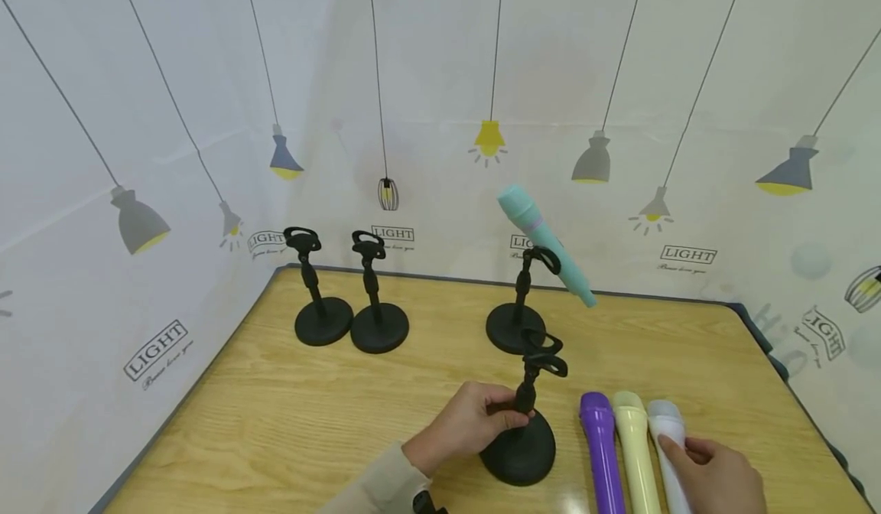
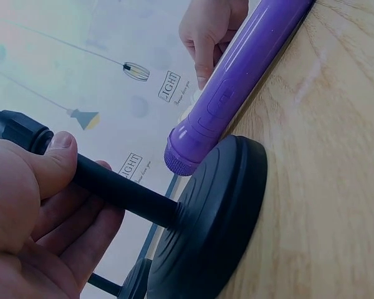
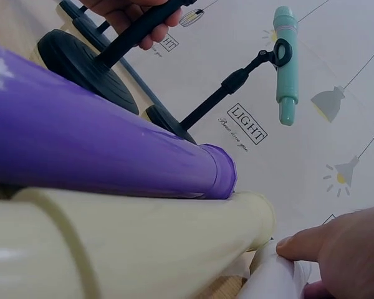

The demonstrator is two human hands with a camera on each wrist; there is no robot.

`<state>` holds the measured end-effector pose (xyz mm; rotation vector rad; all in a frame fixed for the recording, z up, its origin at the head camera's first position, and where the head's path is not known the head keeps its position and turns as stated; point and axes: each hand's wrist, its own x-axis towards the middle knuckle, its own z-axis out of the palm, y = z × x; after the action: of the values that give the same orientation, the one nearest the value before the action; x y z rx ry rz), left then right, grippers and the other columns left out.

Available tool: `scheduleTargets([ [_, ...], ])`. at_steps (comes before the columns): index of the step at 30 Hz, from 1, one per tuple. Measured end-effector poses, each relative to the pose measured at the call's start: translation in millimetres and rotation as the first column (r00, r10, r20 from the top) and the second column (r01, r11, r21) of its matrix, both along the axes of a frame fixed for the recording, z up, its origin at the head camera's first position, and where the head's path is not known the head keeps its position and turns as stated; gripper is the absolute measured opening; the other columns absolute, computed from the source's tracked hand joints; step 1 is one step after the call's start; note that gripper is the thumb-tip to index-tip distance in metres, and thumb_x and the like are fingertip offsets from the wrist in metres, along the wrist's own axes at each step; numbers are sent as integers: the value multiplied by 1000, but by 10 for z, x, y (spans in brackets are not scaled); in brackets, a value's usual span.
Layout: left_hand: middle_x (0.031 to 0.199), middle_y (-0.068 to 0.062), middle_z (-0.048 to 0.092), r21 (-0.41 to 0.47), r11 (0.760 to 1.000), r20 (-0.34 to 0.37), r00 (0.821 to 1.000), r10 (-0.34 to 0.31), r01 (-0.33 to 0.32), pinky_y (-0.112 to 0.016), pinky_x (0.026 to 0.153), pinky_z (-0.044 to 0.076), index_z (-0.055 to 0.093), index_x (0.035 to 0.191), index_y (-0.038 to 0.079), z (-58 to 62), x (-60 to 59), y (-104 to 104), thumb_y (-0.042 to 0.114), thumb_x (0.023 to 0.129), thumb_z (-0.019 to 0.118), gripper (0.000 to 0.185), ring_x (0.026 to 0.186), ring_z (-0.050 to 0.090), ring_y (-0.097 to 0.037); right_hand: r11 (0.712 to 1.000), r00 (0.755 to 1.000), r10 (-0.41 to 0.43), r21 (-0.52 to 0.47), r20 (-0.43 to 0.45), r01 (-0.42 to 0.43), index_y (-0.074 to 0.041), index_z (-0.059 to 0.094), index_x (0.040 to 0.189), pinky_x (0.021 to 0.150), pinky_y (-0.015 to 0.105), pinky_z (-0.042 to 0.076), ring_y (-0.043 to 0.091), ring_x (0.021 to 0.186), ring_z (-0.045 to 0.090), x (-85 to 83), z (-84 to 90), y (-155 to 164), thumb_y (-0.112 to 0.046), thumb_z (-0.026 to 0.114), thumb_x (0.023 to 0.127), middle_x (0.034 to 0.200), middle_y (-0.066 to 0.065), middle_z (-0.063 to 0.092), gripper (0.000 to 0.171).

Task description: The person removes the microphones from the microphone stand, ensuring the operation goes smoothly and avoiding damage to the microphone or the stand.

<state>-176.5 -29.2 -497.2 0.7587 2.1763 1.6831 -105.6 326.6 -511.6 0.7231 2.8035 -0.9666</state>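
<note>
Stand (image 1: 521,414) — left hand's (image 1: 464,422) grip

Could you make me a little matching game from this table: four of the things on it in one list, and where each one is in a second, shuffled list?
Things:
1. teal microphone
2. purple microphone
3. white microphone
4. nearest stand

Places:
A. lying flat, next to the nearest stand's base
B. gripped at the pole by the left hand
C. clipped in a stand at the back
D. touched by the right hand

Pairs: 1-C, 2-A, 3-D, 4-B
</note>
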Motion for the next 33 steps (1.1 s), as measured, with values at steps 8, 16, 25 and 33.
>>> scheduleTargets([
  [8,117,-3,83,-2,1000,18,1000,-8,8,-18,92,60,82,119,6,-10,-3,-14,14,101,76,21,111,76,-4,999,1000,-27,17,5,26,13,63,136,73,43,56,39,93,74,44,46,-35,-66,58,103,109,25,79,86],
  [16,119,-3,83,-23,1000,42,999,-11,12,-17,92,60,81,122,6,15,-3,-24,15,103,75,23,110,76,-3,980,971,-119,132,-206,148,14,66,132,80,50,56,41,94,74,69,171,-248,-41,61,108,112,27,78,60],
  [25,116,0,83,-43,999,42,999,-18,19,-18,93,59,81,122,7,30,-10,-15,16,102,76,22,107,75,-1,998,794,34,-19,-607,-57,-4,79,121,67,3,49,-28,85,53,103,309,-761,-15,76,102,112,15,82,22],
  [33,115,0,82,-19,1000,63,998,-13,14,-17,93,58,79,122,7,10,-12,-16,16,102,76,22,105,74,0,906,682,175,-155,-710,-394,-3,73,129,91,8,55,-9,107,69,56,375,-1273,0,75,100,121,12,80,29],
])
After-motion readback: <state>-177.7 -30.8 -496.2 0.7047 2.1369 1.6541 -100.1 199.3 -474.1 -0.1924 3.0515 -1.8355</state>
